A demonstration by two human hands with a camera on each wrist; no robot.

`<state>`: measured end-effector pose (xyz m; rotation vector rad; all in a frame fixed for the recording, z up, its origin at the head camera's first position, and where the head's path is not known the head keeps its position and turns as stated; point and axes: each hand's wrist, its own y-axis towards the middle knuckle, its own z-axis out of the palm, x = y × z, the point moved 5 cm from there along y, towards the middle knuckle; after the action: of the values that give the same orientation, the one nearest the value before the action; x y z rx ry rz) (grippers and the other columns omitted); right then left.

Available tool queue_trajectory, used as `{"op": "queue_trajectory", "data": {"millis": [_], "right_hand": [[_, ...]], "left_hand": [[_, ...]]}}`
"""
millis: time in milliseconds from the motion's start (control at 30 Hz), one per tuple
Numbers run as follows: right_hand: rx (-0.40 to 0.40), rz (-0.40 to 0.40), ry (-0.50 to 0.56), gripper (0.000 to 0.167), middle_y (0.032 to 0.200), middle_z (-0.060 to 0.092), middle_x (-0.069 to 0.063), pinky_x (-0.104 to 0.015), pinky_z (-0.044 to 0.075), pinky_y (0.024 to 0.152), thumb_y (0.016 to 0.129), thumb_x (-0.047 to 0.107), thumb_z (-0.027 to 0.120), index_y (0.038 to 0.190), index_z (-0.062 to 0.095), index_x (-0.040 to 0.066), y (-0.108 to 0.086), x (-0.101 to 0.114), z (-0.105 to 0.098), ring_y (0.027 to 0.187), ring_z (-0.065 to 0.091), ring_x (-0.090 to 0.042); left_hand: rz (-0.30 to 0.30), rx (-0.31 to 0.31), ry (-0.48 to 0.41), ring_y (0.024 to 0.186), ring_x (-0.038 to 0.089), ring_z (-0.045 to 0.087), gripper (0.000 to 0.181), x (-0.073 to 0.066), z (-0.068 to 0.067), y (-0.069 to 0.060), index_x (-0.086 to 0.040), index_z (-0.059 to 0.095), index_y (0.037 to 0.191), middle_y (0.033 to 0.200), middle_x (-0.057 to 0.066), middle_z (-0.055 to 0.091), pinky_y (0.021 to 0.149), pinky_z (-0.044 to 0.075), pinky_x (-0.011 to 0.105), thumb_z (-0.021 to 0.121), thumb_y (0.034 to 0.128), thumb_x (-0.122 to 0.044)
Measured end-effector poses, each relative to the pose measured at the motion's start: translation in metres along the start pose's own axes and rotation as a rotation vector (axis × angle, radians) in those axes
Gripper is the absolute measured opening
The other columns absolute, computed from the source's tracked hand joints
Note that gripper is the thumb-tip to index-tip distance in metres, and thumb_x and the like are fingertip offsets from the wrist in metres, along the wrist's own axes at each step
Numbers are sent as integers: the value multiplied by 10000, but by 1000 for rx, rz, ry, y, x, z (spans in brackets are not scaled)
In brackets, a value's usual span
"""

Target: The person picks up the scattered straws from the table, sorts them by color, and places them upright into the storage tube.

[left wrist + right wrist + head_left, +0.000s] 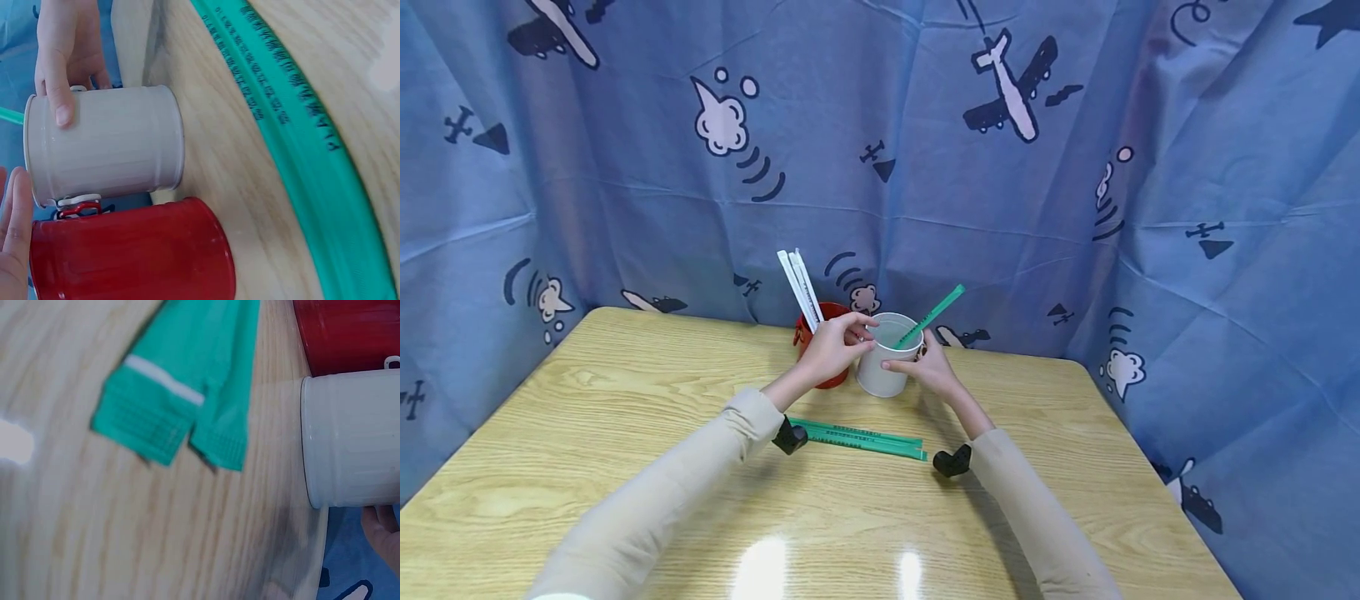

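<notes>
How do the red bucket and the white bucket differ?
The red bucket holds white sticks; the white bucket holds one green stick.
In the head view, the red bucket's sticks lean left, the white bucket's leans right.
There, the red bucket sits left of the white bucket.
Both are round and open-topped.

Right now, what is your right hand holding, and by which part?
The right hand grips the white bucket by its upper side, near the rim.

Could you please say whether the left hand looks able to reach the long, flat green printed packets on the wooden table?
Probably yes: the left hand appears to hold nothing, and the long, flat green packets lie with nothing on top, in front of the white cylindrical bucket.
</notes>
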<state>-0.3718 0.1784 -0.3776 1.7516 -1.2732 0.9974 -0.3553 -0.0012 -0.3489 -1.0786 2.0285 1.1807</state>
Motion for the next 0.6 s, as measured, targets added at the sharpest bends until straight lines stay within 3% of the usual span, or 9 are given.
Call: {"op": "queue_trajectory", "data": {"millis": [367,600], "right_hand": [[-5,-10,6,847,1426,413,-240,-512,352,1109,774,94,787,1443,278,-11,1,-2,-1,1321,422,-381],[-11,-24,0,844,1422,427,-236,-522,319,1127,773,86,785,1443,282,-13,0,0,0,1327,413,-378]], "left_hand": [[7,119,-1,794,190,652,285,10,4,-21,8,668,1120,980,156,718,724,533,215,706,841,-34],[-39,270,14,786,176,656,300,20,9,-34,30,664,1122,956,165,711,747,557,234,710,832,-33]]}}
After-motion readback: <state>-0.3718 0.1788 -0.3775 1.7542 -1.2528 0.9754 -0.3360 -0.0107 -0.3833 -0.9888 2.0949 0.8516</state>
